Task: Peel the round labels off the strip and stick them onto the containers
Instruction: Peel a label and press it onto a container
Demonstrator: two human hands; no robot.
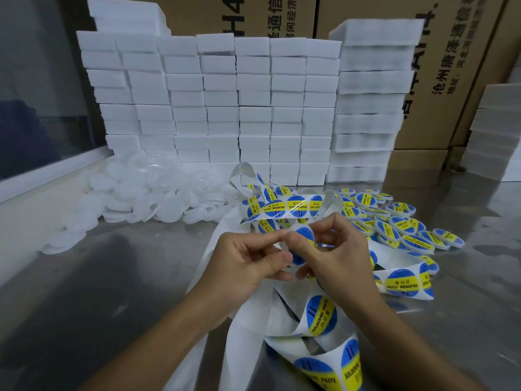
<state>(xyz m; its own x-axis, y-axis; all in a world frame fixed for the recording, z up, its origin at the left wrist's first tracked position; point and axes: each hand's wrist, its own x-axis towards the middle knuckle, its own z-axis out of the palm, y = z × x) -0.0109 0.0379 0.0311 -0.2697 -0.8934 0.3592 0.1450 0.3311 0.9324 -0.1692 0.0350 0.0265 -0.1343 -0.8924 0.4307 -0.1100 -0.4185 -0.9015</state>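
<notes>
Pinching a blue-and-yellow round label (306, 235) between them, the left hand (248, 266) and right hand (335, 258) meet above the looping strip (296, 206) on a steel table (84, 292). Labelled containers (400, 221) pile just right — blank ones (135, 198) heap left, before stacked white foam blocks (225, 108).

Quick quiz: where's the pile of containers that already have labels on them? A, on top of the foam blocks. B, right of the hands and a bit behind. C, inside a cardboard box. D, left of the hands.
B: the labelled containers lie heaped on the metal table, right of both hands and farther back.
</notes>
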